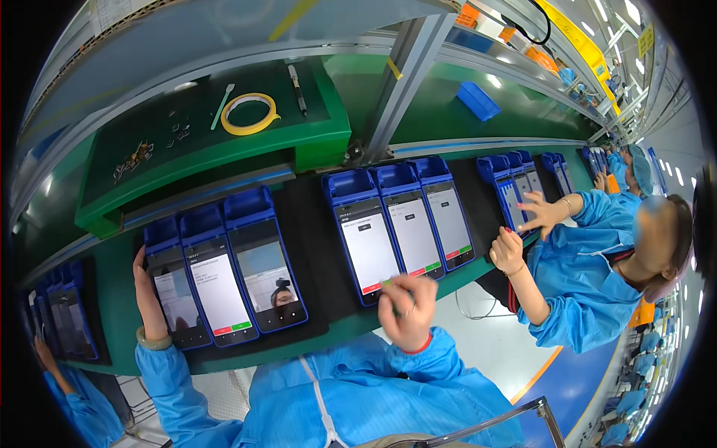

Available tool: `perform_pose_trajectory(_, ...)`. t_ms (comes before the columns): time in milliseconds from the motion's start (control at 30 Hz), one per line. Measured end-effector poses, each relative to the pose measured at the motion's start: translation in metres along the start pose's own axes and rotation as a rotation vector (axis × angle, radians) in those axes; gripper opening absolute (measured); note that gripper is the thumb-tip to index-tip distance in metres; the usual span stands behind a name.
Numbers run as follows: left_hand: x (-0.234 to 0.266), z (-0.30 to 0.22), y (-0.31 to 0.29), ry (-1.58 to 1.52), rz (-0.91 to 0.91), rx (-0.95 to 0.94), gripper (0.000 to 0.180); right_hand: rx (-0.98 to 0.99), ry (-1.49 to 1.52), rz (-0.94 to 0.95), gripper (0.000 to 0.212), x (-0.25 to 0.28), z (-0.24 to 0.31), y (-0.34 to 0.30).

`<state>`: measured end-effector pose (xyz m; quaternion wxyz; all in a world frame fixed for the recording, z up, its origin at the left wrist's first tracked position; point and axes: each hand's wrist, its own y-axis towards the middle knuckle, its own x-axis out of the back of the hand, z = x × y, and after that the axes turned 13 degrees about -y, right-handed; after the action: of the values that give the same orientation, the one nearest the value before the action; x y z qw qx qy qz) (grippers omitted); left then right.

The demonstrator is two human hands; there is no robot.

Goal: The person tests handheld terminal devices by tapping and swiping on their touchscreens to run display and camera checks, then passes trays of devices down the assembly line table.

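Note:
Two groups of three blue handheld payment terminals lie on the black mats before me. My left hand [150, 302] rests with stretched fingers along the outer side of the leftmost terminal [176, 290]. Beside it, one terminal [218, 280] shows a white screen with red and green buttons, and another [266, 265] shows a camera picture. My right hand [408, 310] is curled at the lower end of a white-screened terminal [367, 243], fingertips by its button row; nothing shows in its grip. Two more terminals, one in the middle [411, 228] and one at right [448, 216], adjoin it.
A green raised shelf [187, 160] holds a yellow tape roll [249, 114], a swab-like stick [222, 107], a pen [298, 89] and small parts [134, 160]. A metal post [407, 82] rises behind the terminals. At right, a co-worker [582, 261] reaches over further terminals [510, 194].

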<state>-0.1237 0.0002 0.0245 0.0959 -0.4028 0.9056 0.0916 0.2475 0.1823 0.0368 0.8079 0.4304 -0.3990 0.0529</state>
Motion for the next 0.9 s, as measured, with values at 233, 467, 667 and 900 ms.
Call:
perform_pose_trajectory(233, 0.000, 0.005, 0.007, 0.007, 0.011, -0.015, 0.052, 0.330, 0.461, 0.079, 0.028, -0.017, 0.028, -0.036)
perform_pose_trajectory(467, 0.005, 0.007, 0.003, 0.008, 0.001, -0.016, 0.051, -0.153, -0.266, -0.032, 0.028, -0.002, -0.051, 0.019)
perform_pose_trajectory(667, 0.002, 0.004, 0.003, 0.004, 0.014, -0.027, 0.049, -0.244, -0.316, -0.066, 0.013, 0.025, -0.078, 0.009)
perform_pose_trajectory(900, 0.001, 0.000, 0.006, 0.075, 0.050, -0.059, 0.048, -0.254, -0.264, -0.047, 0.018, 0.026, -0.078, -0.025)
